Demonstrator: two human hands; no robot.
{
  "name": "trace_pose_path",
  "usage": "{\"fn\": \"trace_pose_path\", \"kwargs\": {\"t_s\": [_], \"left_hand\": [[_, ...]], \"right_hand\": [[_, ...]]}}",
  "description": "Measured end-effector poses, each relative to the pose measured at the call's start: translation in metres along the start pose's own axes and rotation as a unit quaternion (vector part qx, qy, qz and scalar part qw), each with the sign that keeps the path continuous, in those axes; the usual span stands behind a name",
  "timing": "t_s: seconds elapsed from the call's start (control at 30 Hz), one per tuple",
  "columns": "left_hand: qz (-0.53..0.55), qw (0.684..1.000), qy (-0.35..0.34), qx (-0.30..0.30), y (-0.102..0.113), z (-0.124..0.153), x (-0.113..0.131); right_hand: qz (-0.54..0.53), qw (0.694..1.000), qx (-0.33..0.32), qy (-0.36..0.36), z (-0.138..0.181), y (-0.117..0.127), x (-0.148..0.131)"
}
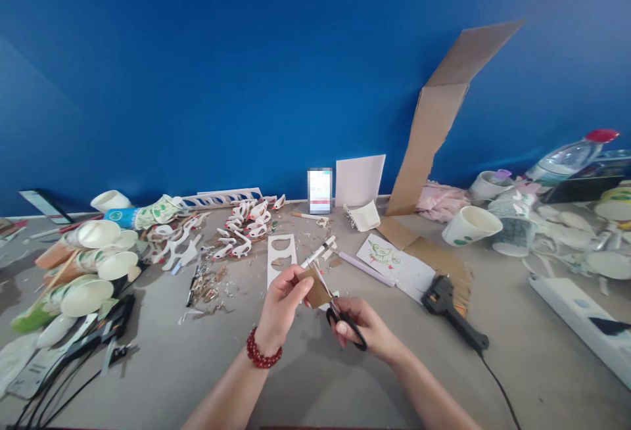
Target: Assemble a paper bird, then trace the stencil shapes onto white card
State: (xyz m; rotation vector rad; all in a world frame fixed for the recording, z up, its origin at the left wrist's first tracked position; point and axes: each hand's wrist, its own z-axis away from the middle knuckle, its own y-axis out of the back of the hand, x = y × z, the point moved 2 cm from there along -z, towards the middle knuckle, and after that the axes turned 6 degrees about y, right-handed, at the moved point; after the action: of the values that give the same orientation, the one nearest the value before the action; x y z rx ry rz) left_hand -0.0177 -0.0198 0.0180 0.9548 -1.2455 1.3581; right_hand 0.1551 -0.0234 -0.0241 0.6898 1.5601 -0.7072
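Observation:
My left hand point(287, 295) pinches a small piece of brown cardboard point(314, 289) between thumb and fingers. In my right hand point(362, 328) are black-handled scissors point(349, 326), with my fingers through the loops. The scissor blades point up and lie along the right edge of the cardboard; whether they are cutting into it I cannot tell. Just behind my hands lie a white pen point(318, 252) and a white sheet with cut-out holes point(273, 265). A red bead bracelet circles my left wrist.
A black glue gun point(453, 311) and a paper with a green bird drawing point(389, 259) lie to the right. Several white bird-like cut-outs point(246, 226) sit at the back left. Paper cups point(89, 297) crowd the left side. A tall cardboard strip point(428, 134) leans on the blue wall.

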Motion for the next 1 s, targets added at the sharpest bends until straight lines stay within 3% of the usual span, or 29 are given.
{"fn": "trace_pose_path", "kwargs": {"t_s": [0.27,0.53,0.77,1.0], "left_hand": [[-0.007,1.0,0.017,-0.017,0.0028,-0.001,0.0036],[0.013,1.0,-0.001,-0.008,-0.0001,-0.0005,0.001],[0.022,1.0,-0.006,-0.008,0.0011,-0.0002,-0.0018],[0.015,1.0,0.008,-0.023,0.0018,-0.0008,0.0]], "right_hand": [[0.066,0.998,-0.005,0.018,0.0009,0.0036,0.0031],[0.115,0.992,0.041,0.042,0.002,0.0025,0.0058],[0.065,0.997,0.033,0.014,0.0013,-0.0004,0.0075],[0.084,0.996,0.022,0.024,0.0017,0.0035,0.0049]]}}
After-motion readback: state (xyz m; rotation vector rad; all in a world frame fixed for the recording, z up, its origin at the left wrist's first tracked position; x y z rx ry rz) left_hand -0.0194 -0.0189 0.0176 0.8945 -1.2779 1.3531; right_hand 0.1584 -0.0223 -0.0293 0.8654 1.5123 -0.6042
